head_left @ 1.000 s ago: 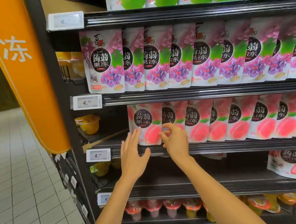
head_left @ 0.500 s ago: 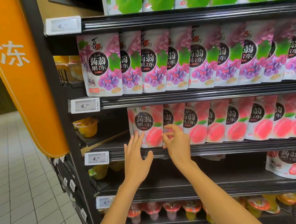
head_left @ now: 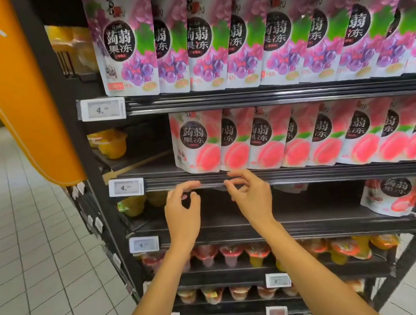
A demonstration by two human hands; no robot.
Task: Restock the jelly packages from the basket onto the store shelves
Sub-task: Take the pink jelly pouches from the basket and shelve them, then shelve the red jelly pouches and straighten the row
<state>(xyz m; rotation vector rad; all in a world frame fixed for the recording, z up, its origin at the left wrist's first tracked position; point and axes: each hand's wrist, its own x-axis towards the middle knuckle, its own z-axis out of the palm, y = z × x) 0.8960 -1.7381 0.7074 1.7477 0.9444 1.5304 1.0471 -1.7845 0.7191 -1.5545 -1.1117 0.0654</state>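
- Left hand (head_left: 183, 210): fingers loosely curled, holding nothing, at the shelf (head_left: 330, 172) front edge
- Right hand (head_left: 252, 196): fingers loosely curled, empty, just below the peach jelly pouches (head_left: 266, 139)

A broad orange sign (head_left: 18, 94) bearing a white character slants down the far left, ending above a pale tiled floor (head_left: 35, 275). Four white price tags step downward: the top tag (head_left: 102, 109) and the second tag (head_left: 126, 187) each read 4, the third tag (head_left: 144, 244) is blurred, and the fourth tag (head_left: 277, 280) sits lower and further right. Between the first two, set back, stand yellow cups (head_left: 111, 143). Lower down runs a row of red-topped cups (head_left: 231, 253), with orange and yellow cups (head_left: 345, 248) at its right end and more small cups (head_left: 212, 294) beneath.
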